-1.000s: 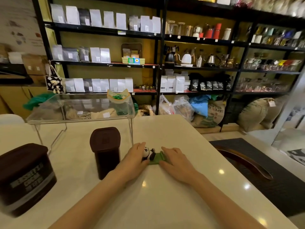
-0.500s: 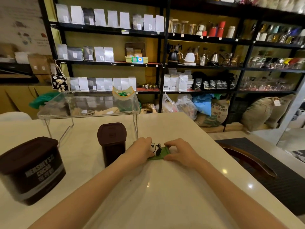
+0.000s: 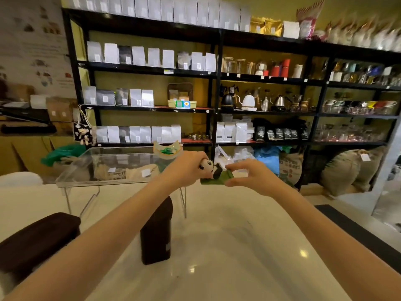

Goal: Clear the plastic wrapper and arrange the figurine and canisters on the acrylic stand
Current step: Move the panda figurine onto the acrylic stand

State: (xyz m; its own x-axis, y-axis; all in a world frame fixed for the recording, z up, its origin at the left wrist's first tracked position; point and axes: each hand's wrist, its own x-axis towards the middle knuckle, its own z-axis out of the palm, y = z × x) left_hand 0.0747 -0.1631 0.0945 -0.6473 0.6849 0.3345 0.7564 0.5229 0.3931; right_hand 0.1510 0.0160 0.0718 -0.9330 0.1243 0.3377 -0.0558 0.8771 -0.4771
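Shop shelves behind, both hands carry the panda figurine [image 3: 209,168] level above the table: left hand [image 3: 186,168] closed round its head, right hand [image 3: 251,175] pinching its green base, just right of the stand [image 3: 112,168], likely for a flat set-down.

Panda figurine [image 3: 210,168] on green base — lifted, tilted, beside clear acrylic stand [image 3: 112,168]; brown canisters [image 3: 156,233] stand below.

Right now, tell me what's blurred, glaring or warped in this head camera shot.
Head view: motion blur smears the shelf bags at top right and softens the panda figurine held between left hand and right hand; ceiling lights glare as bright spots on the glossy table; wide-angle distortion bows the black shelving and stretches both forearms.
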